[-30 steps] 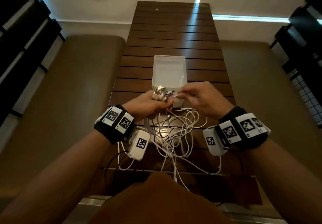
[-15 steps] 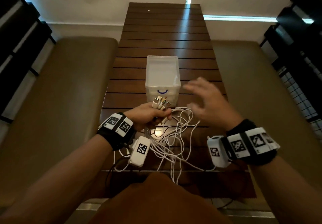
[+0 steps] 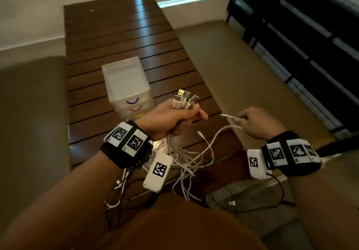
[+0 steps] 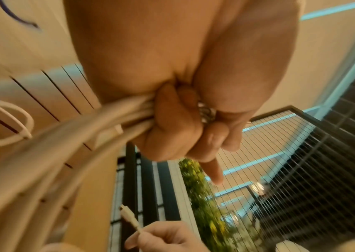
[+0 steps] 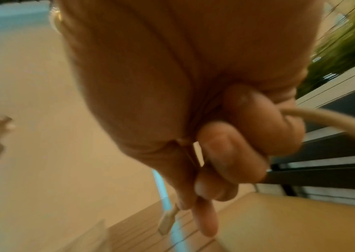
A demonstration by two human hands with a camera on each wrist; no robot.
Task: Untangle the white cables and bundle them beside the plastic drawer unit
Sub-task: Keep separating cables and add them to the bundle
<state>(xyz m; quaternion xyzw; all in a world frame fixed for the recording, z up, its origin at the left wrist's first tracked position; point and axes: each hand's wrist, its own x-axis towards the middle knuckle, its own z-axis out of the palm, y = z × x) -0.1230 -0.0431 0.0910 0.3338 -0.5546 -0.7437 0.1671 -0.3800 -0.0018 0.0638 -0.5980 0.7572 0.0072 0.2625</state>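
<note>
table [image 3: 120, 35]: drawer unit [image 3: 126, 82] at its near end | cables [image 3: 186, 158]: mostly tangled below my fist, unbundled | left hand [image 3: 171, 119]: fist around gathered plugs | right hand [image 3: 256, 123]: pinching one loose end, clear of the bunch

White cables [image 3: 186, 160]; dark-brown slatted table [image 3: 124, 35]

Looked like a home seating nook, maybe by a balcony. A long dark slatted wood table [image 3: 124, 35] ran out from a pale wall [image 3: 38, 6], w/ padded tan benches [image 3: 242, 65] along both sides of the table. Black slatted frames [image 3: 301, 35] stood beyond the bench right of the table. Small clear plastic drawer unit [image 3: 126, 86] sat on the table. Wrist views showed green plants [image 4: 204, 196] behind black railing.
</note>
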